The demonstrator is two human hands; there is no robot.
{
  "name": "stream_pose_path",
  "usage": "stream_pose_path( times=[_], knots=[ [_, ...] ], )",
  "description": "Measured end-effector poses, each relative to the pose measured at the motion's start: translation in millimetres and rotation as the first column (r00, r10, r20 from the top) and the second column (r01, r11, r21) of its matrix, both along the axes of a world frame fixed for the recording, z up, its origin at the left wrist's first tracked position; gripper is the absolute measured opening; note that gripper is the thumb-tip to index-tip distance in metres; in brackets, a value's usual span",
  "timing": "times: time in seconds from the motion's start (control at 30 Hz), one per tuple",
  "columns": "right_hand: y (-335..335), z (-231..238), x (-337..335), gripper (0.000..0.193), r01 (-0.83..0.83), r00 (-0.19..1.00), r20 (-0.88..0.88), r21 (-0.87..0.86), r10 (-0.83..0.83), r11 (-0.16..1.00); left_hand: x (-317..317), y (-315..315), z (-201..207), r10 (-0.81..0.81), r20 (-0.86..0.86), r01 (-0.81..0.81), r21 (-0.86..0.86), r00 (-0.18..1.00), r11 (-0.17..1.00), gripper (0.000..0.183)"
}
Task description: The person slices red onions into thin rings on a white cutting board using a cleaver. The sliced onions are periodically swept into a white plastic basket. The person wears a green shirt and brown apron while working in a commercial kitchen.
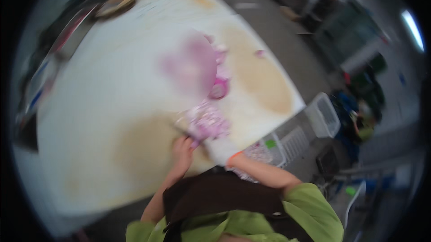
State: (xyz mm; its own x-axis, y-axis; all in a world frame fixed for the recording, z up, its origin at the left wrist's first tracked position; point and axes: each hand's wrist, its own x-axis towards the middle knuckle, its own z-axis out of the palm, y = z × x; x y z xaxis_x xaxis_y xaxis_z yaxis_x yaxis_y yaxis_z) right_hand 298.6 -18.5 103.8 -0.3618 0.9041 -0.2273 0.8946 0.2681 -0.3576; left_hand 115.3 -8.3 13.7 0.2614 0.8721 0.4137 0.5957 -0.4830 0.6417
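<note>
In the lower middle of the frame, the bare left hand (182, 152) and the right hand (219, 150), which wears a white glove with an orange band (233, 157) at the wrist, are close beside each other over a large white surface with tan stains (98, 89). The fingers of the left hand are bent, but the blur does not let me tell what its grip is clamped on; for the right grip I also cannot tell whether it is apart or together. The loose heap of small pink and white pieces (210, 120) lies at the centre of the frame, just above the glove. A thin dark object (181, 129) shows between the left hand and this heap, too blurred to name. Higher in the picture are a bright pink rounded piece (219, 89) and pale pink chunks (222, 56), partly covered by a blurred pink patch (197, 60). At the right of the frame stands a white plastic container (325, 116), and farther right there is another person in green (367, 132).
</note>
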Motion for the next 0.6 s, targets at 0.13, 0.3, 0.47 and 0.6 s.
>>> stream_pose_path(
  times=[0.13,0.3,0.47,0.6],
  knots=[
    [0,-35,-21,0.017,0.005,0.992,-0.126,0.053,0.002,0.999,-22,-12,3,-0.009,0.004,0.009,-0.120,1.000,0.993,0.029],
    [-10,-30,-14,0.022,0.047,0.997,-0.056,-0.036,-0.049,0.998,-10,-23,-7,0.034,0.011,-0.034,-0.043,0.999,0.998,0.023],
    [-17,-18,-17,0.021,0.054,0.996,-0.075,-0.014,-0.055,0.998,-11,-28,-8,0.056,0.023,-0.056,-0.027,0.998,0.998,0.025],
    [-19,6,-15,0.020,0.033,0.998,-0.056,-0.017,-0.034,0.999,-11,-30,-6,0.061,0.037,-0.060,-0.026,0.997,0.998,0.026]
  ],
)
